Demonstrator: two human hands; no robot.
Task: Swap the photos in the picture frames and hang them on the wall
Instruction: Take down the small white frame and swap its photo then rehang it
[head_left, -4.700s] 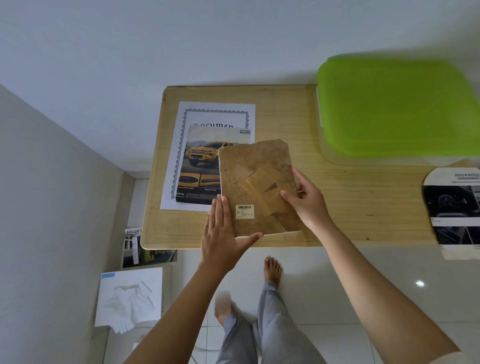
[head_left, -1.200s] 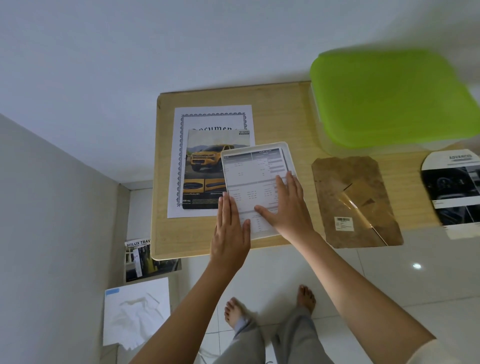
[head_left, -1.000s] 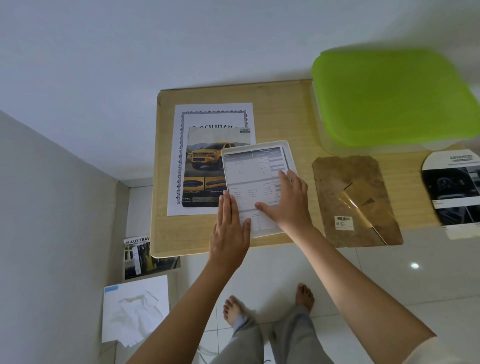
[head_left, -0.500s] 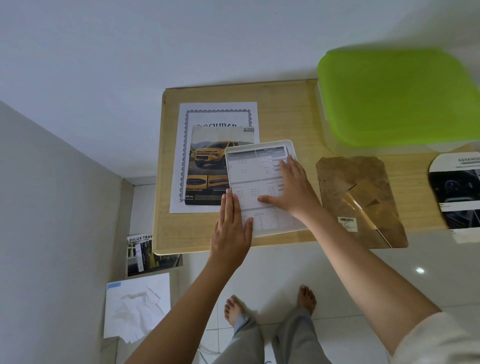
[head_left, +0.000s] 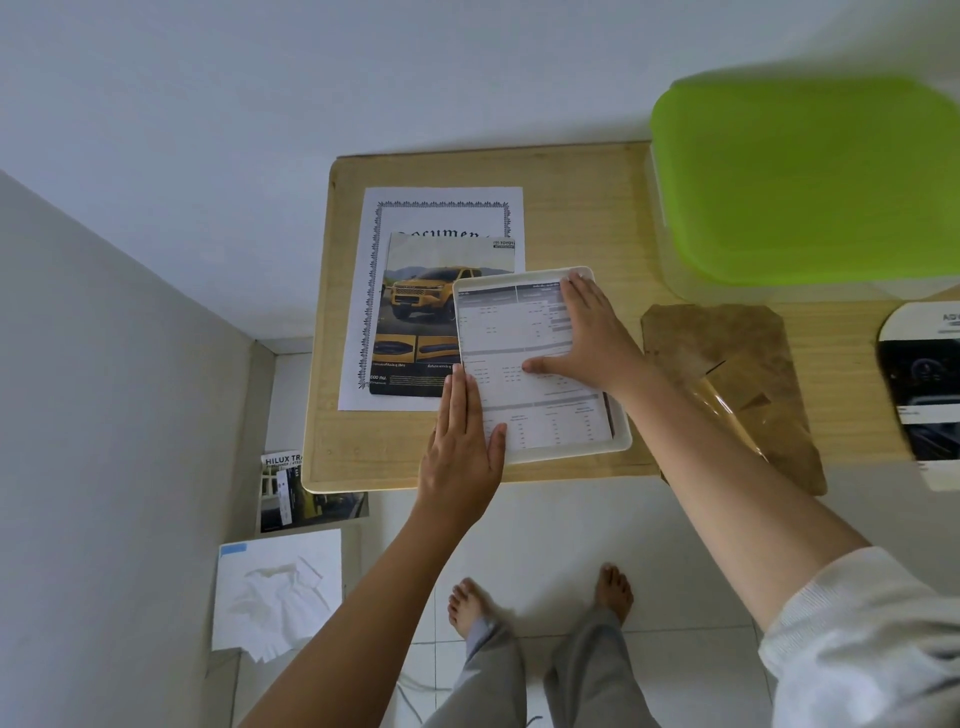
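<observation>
Right hand (head_left: 589, 340) lies flat, fingers spread, on the sheet (head_left: 524, 364) in the white frame (head_left: 621, 441), hiding its right side; print too small to read. Left hand (head_left: 462, 441), flat and gripping nothing, covers the frame's near-left corner. Left of both: truck photo (head_left: 415, 317), partly under the frame, on a certificate (head_left: 441, 208); right: backing board (head_left: 727, 353), green lid (head_left: 805, 176), both cut off.

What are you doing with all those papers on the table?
A person is changing the picture in a white photo frame lying face down on the wooden table. The brown backing board is off and sits to the right. The right hand presses flat on a printed sheet in the frame while the left hand steadies its edge. A truck brochure lies alongside.
</observation>
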